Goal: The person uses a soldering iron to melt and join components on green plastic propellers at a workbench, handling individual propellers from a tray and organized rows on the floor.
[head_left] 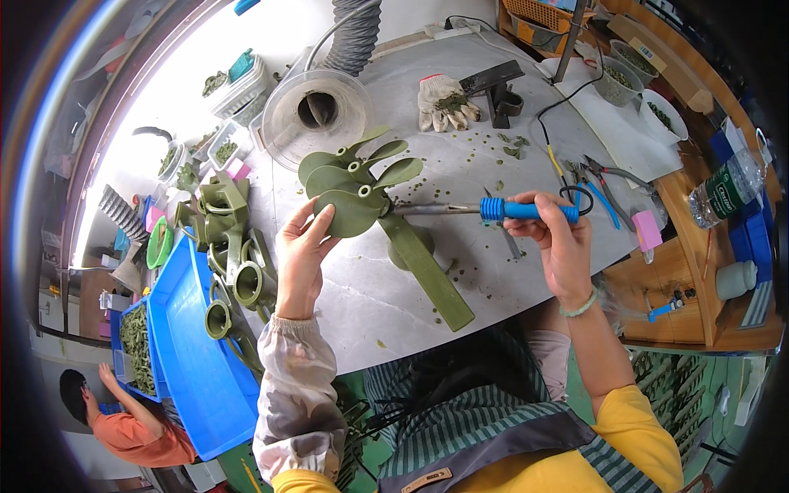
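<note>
My left hand (302,251) pinches a blade of a green, wax-like propeller (349,214) between thumb and fingers. Three such propellers with holed hubs stand in a row, apparently joined to a flat green bar (431,275) that slants toward me. In my right hand (561,251) is a soldering iron (514,210), gripped by its blue handle. Its metal shaft points left, and the tip reaches the spot where the nearest propeller meets the bar. Whether the tip touches the green material is hard to make out. A round green piece (411,249) lies partly hidden beneath the bar.
Small green scraps dot the grey table (370,341). A clear funnel hood with a hose (316,111) stands behind the propellers. Several green castings (230,238) and a blue tray (205,345) are at left. Pliers (612,185), a glove (444,103) and a bottle (727,189) lie right and back.
</note>
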`<act>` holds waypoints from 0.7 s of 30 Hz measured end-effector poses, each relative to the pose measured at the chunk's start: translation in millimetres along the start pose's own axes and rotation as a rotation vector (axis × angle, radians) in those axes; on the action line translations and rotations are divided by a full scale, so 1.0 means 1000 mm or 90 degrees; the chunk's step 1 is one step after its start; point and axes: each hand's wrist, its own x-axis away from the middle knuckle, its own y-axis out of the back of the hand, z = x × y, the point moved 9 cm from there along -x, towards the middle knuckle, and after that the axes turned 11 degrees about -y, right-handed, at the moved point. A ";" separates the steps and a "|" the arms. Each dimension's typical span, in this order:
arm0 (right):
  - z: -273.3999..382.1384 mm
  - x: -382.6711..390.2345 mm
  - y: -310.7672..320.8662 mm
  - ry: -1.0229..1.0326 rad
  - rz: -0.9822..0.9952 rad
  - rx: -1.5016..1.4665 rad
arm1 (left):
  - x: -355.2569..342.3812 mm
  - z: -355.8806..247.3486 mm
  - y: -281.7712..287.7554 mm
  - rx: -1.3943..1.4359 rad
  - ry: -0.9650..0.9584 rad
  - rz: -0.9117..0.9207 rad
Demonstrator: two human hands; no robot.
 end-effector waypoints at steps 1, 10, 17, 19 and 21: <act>0.000 -0.001 0.001 0.001 -0.007 0.003 | 0.000 0.001 0.000 0.000 0.000 0.000; 0.000 -0.009 0.002 0.007 -0.008 0.005 | 0.001 0.000 0.002 0.005 0.002 -0.001; 0.001 -0.008 0.003 0.003 -0.004 0.004 | 0.001 0.000 0.002 -0.004 0.002 -0.002; 0.001 -0.007 0.002 0.000 -0.004 0.006 | 0.000 0.001 0.002 -0.001 0.001 -0.003; 0.000 -0.006 0.001 -0.003 -0.003 0.007 | 0.000 0.001 0.003 -0.006 -0.001 -0.005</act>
